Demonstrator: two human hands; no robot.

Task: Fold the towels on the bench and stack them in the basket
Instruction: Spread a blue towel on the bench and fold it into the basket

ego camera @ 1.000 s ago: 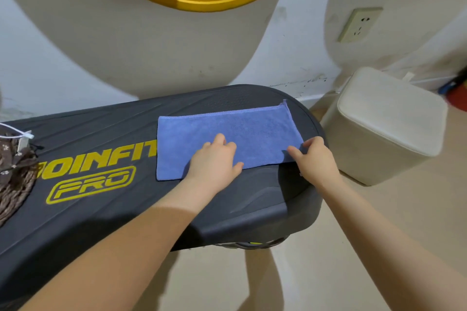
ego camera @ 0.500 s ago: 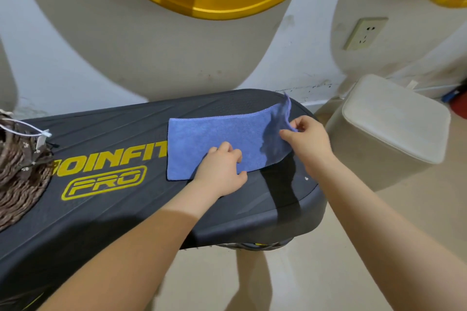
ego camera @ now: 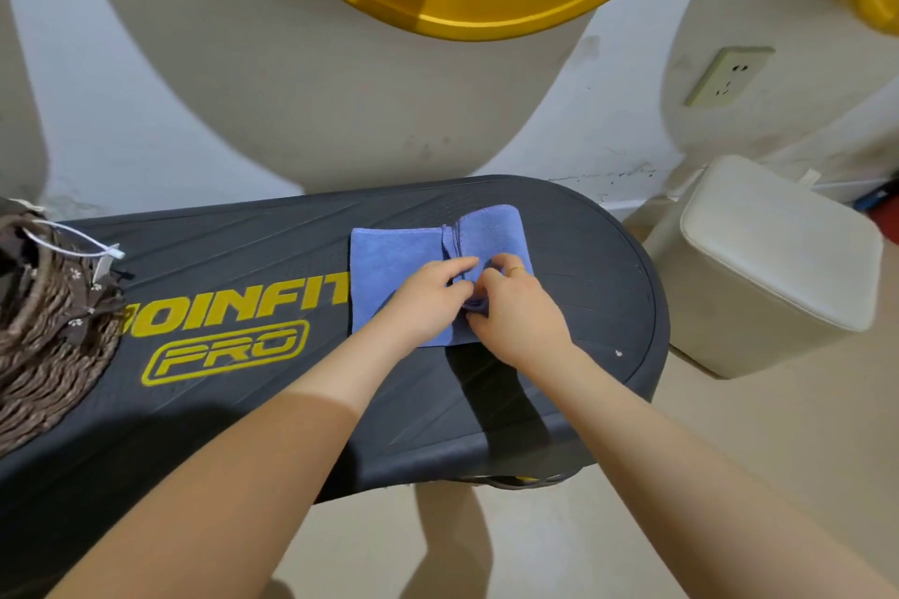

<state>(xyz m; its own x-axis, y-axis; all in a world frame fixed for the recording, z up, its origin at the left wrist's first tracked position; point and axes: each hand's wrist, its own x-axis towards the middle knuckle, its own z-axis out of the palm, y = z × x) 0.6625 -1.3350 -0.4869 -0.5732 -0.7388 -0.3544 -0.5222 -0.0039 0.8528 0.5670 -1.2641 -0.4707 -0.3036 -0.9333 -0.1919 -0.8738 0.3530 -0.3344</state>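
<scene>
Two bare forearms reach in from the bottom edge over the black bench (ego camera: 243,409), meeting on the blue towel (ego camera: 389,272) that lies flat toward the bench's right end. The left hand (ego camera: 428,302) rests on the towel's middle, fingers bent; whether they pinch cloth cannot be told. The right hand (ego camera: 515,306), ring on one finger, pinches the folded-over right flap against the layer beneath, its fingertips hidden in the folds. At the left edge a woven basket (ego camera: 44,355), cut off by the frame, shows brown patterned fabric at its rim; its inside is out of sight. A cream stool (ego camera: 778,268) stands beyond the bench's right end.
</scene>
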